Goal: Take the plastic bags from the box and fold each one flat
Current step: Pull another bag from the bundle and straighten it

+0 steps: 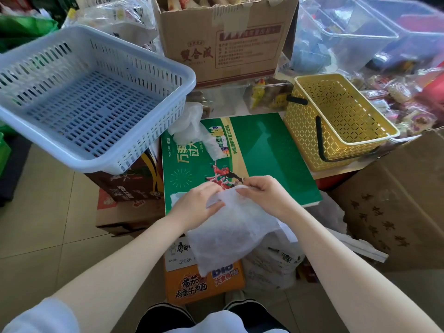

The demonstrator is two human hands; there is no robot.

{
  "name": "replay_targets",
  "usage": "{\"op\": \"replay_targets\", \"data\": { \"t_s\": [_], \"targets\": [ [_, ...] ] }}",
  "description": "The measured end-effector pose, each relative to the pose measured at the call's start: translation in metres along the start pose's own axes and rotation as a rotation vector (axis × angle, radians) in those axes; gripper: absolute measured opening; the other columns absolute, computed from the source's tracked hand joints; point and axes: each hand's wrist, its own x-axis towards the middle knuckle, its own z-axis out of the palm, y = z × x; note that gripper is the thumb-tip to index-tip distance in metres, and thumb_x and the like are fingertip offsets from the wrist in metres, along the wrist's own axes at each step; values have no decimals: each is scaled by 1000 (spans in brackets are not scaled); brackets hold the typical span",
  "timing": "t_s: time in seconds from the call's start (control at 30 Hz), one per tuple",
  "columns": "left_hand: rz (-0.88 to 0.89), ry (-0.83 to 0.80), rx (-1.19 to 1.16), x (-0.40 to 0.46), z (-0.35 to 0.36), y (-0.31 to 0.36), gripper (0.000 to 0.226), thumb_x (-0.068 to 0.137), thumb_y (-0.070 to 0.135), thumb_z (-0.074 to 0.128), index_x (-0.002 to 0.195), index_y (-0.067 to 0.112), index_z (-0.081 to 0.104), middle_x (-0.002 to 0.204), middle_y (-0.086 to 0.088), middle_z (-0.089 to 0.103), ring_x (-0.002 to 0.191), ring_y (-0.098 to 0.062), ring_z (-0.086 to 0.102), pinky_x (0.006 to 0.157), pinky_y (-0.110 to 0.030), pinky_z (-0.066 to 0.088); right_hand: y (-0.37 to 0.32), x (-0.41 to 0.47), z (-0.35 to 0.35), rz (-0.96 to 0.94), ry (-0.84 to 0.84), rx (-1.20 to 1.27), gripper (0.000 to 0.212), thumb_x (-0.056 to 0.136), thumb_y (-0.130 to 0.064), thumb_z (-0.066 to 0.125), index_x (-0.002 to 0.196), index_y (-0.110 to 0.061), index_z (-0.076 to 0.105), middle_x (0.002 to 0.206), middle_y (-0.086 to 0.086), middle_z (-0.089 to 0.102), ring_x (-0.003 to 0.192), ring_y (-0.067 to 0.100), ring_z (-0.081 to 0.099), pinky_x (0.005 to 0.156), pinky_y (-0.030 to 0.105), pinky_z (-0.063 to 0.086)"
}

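Both hands on one white plastic bag [230, 227]: left hand [197, 203] pinches its upper left edge with thumb under and fingers curled over, right hand [262, 194] pinches the top edge just beside it, fingers bent onto the film. Bag hangs down from the grip toward the body, crumpled, not flat; lower end covers part of an orange noodle carton [192, 287]. Directly under the grip: green flat box [264, 150], both hands over its near edge. Beyond the grip on that green box lies a second, clear plastic bag [192, 131], loose and bunched, apart from the hands. Far-left of the grip: blue slotted basket [96, 97] sitting on brown cartons. Far-right: yellow basket [336, 121] with black handles, touching the green box edge. Straight ahead past both: open brown cardboard box [225, 39]. Right of the grip, close by: large plain cardboard box [396, 207], white plastic bunched beside it.
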Motion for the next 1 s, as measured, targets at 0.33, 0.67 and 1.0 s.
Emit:
{"op": "replay_targets", "data": {
  "t_s": [0.33, 0.67, 1.0],
  "targets": [
    [-278, -509, -45, -8, 2, -29, 55, 83, 48, 59, 35, 24, 48, 110, 10, 59, 84, -7, 60, 70, -20, 45, 25, -18, -21, 0, -346, -363, 48, 76, -41, 72, 51, -15, 39, 51, -2, 31, 47, 9, 25, 52, 29, 22],
    [-340, -379, 52, -18, -15, -58, 58, 76, 49, 65, 35, 22, 36, 107, 8, 60, 62, 4, 51, 59, -16, 34, 74, -25, -19, 83, 57, -806, 13, 90, -15, 47, 90, -16, 60, 88, 7, 66, 87, 27, 54, 66, 31, 28],
    [-358, -387, -72, -25, -15, -64, 55, 73, 51, 69, 47, 16, 36, 59, 6, 41, 46, -8, 38, 50, -23, 29, 11, 7, -19, 145, 76, 1072, 6, 76, -18, 49, 74, -12, 48, 69, 3, 48, 64, 17, 46, 66, 31, 37]
  ]
}}
